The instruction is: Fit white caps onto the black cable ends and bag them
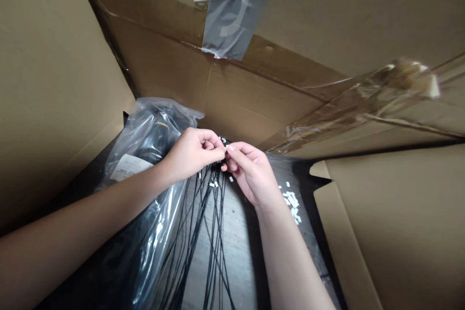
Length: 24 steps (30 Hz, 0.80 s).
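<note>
My left hand [198, 151] and my right hand [250, 167] meet fingertip to fingertip near the middle of the view. A small white connector-like piece [227, 147] shows between the thumb and forefinger of my right hand. My left thumb and forefinger are pinched right beside it; what they grip is hidden. Below the hands, long thin black wires [214, 223] fan out toward me, several with small white pieces [213, 184] at their far ends. A loose pile of similar white pieces [292, 203] lies to the right of my right wrist.
A clear plastic bag [160, 232] with a thick bundle of black wires and a white label [129, 167] lies at left. Cardboard walls rise on the left [54, 82], at the back [247, 92] and on the right [403, 223]. Loose tape [363, 92] crosses the back cardboard.
</note>
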Available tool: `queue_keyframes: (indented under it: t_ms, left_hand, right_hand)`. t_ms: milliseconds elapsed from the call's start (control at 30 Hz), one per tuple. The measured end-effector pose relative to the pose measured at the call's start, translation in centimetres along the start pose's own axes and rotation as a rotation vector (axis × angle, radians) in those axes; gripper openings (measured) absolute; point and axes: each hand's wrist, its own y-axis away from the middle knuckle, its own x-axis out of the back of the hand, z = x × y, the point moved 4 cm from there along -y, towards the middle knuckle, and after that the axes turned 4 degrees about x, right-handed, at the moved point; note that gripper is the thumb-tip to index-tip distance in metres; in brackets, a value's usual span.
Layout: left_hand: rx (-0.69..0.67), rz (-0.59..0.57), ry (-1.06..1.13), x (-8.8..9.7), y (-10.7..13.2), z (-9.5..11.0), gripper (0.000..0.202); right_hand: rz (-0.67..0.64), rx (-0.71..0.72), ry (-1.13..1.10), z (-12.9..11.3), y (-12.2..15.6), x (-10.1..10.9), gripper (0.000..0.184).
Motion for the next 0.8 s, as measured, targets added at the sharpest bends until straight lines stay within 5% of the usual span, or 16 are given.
queue_keyframes:
  t_ms: [800]
  left_hand:
    - [-0.089,0.015,-0.104,-0.04,0.37,0.38,0.013]
  right_hand:
    - [0.049,0.057,0.076,-0.13,0.08,-0.26,0.023]
